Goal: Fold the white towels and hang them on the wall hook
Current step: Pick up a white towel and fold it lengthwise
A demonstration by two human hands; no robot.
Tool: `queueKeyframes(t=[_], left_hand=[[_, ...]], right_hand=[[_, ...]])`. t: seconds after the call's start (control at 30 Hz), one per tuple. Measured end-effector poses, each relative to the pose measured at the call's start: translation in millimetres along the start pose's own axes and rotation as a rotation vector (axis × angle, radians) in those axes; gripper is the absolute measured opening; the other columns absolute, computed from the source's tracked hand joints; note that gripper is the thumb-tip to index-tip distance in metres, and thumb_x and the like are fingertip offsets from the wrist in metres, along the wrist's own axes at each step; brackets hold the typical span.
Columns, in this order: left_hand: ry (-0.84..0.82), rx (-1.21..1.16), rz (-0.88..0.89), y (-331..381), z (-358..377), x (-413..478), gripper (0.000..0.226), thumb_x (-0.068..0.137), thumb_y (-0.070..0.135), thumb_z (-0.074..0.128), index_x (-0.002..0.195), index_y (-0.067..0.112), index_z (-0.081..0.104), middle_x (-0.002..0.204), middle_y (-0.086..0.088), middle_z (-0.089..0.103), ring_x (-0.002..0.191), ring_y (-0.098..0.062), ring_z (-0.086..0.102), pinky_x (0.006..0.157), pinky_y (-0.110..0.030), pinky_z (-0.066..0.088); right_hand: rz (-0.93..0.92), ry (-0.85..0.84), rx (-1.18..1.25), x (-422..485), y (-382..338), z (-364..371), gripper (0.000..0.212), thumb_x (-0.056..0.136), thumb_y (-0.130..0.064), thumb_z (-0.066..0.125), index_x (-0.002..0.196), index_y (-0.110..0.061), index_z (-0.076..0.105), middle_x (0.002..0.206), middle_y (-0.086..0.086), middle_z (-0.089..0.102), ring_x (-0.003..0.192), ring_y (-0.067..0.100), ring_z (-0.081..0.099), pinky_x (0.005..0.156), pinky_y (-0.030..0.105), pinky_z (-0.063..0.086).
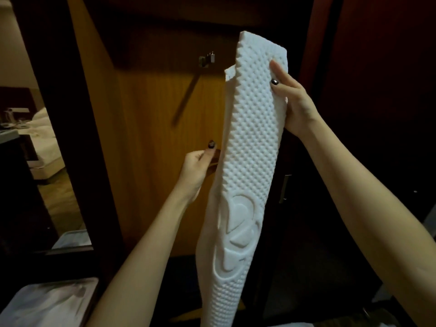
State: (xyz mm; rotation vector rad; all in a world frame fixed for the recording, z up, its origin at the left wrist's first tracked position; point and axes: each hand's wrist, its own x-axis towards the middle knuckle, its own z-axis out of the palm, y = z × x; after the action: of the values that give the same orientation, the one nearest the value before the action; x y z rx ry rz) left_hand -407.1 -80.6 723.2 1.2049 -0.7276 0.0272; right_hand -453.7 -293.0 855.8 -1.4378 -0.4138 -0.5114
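White towel (250, 142) folded into long strip, held upright right of wall hook (207, 59), not yet hung. Right hand (292, 100) grips upper edge; left hand (197, 164) curled at left edge, grasp unconfirmed.

Wooden wall panel (153, 138) ahead; bed (44, 138) far left; metal handle (286, 187) on dark door (365, 67) right.

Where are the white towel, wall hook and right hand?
white towel (247, 142): head view, dimpled middle of the strip.
wall hook (208, 60): head view, its metal pegs.
right hand (295, 102): head view, back of the hand.
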Motion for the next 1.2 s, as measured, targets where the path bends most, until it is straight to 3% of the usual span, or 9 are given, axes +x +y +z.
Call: queueKeyframes(t=[0.13, 0.2, 0.3, 0.4, 0.63, 0.8, 0.93, 1.1, 1.2], left_hand=[[0.036, -0.092, -0.022, 3.1, 1.5, 2.7, 0.021, 0.087, 0.008, 0.063, 0.073, 0.016, 0.076, 0.075, 0.003, 0.071, 0.081, -0.024, 0.059, 0.077, -0.034, 0.044], [-0.056, -0.109, -0.019, 4.9, 1.7, 2.8, 0.009, 0.079, 0.026, 0.072, 0.078, 0.018, 0.076, 0.081, 0.001, 0.073, 0.082, -0.019, 0.063, 0.079, -0.036, 0.047], [-0.199, -0.091, -0.045, 5.4, 1.4, 4.1, 0.041, 0.066, 0.058, 0.075, 0.083, 0.021, 0.077, 0.087, 0.004, 0.073, 0.085, -0.011, 0.067, 0.077, -0.025, 0.052], [-0.181, 0.018, 0.055, 7.7, 6.7, 8.3, 0.004, 0.077, 0.027, 0.075, 0.079, 0.028, 0.078, 0.084, 0.011, 0.074, 0.083, -0.001, 0.066, 0.072, -0.014, 0.049], [-0.049, 0.03, 0.105, 6.6, 8.1, 7.8, 0.029, 0.076, -0.008, 0.069, 0.072, 0.02, 0.072, 0.07, 0.014, 0.071, 0.07, 0.004, 0.064, 0.065, -0.012, 0.049], [-0.047, 0.45, 0.387, 10.9, 8.4, 0.1, 0.024, 0.08, 0.01, 0.067, 0.095, 0.025, 0.055, 0.081, 0.013, 0.064, 0.075, -0.007, 0.06, 0.067, -0.023, 0.047], [0.148, 0.842, 0.724, 2.9, 11.0, -5.2, 0.037, 0.081, -0.003, 0.064, 0.109, 0.017, 0.05, 0.088, -0.011, 0.06, 0.073, -0.014, 0.05, 0.064, -0.019, 0.036], [0.074, 0.696, 0.554, -2.2, 5.1, -9.3, 0.019, 0.081, -0.014, 0.047, 0.087, -0.006, 0.063, 0.08, -0.005, 0.045, 0.072, -0.003, 0.042, 0.066, -0.011, 0.033], [-0.023, 0.583, 0.428, 1.9, 4.8, -21.8, 0.021, 0.093, 0.014, 0.049, 0.085, -0.003, 0.06, 0.083, 0.005, 0.04, 0.074, 0.003, 0.041, 0.072, -0.008, 0.034]], right_hand=[[0.008, -0.032, 0.129, -3.4, -2.4, -1.1, 0.043, 0.088, -0.005, 0.052, 0.125, -0.027, 0.054, 0.137, 0.0, 0.054, 0.112, 0.017, 0.064, 0.089, 0.03, 0.052], [0.004, -0.041, 0.143, -2.3, -2.8, -1.0, 0.044, 0.087, -0.006, 0.054, 0.125, -0.027, 0.053, 0.141, 0.003, 0.051, 0.112, 0.018, 0.064, 0.09, 0.031, 0.051], [0.008, -0.057, 0.15, -0.8, -3.9, -0.7, 0.044, 0.089, -0.005, 0.051, 0.127, -0.027, 0.051, 0.146, 0.006, 0.046, 0.114, 0.018, 0.062, 0.093, 0.031, 0.051], [0.019, -0.064, 0.173, -0.9, -2.8, -0.2, 0.045, 0.089, -0.005, 0.05, 0.129, -0.026, 0.051, 0.15, 0.008, 0.042, 0.115, 0.017, 0.061, 0.095, 0.03, 0.05], [0.057, -0.057, 0.294, -4.3, 0.9, -0.4, 0.042, 0.091, -0.001, 0.047, 0.124, -0.026, 0.055, 0.132, 0.005, 0.059, 0.103, 0.018, 0.068, 0.08, 0.03, 0.055], [0.07, -0.023, 0.324, -10.0, 6.7, -9.4, 0.042, 0.095, 0.0, 0.041, 0.128, -0.024, 0.051, 0.124, 0.006, 0.06, 0.098, 0.018, 0.068, 0.076, 0.03, 0.055], [0.043, -0.014, 0.29, -12.0, 7.4, -7.0, 0.042, 0.092, 0.001, 0.047, 0.127, -0.023, 0.052, 0.129, 0.004, 0.06, 0.105, 0.02, 0.066, 0.082, 0.032, 0.054], [-0.023, 0.09, 0.116, -7.3, 9.4, 5.4, 0.044, 0.092, 0.005, 0.047, 0.129, -0.019, 0.053, 0.137, -0.002, 0.055, 0.124, 0.019, 0.056, 0.096, 0.03, 0.05], [-0.059, 0.138, 0.019, -5.7, 12.0, 16.3, 0.048, 0.09, 0.008, 0.049, 0.131, -0.015, 0.055, 0.116, -0.014, 0.065, 0.126, 0.016, 0.055, 0.105, 0.031, 0.046]])
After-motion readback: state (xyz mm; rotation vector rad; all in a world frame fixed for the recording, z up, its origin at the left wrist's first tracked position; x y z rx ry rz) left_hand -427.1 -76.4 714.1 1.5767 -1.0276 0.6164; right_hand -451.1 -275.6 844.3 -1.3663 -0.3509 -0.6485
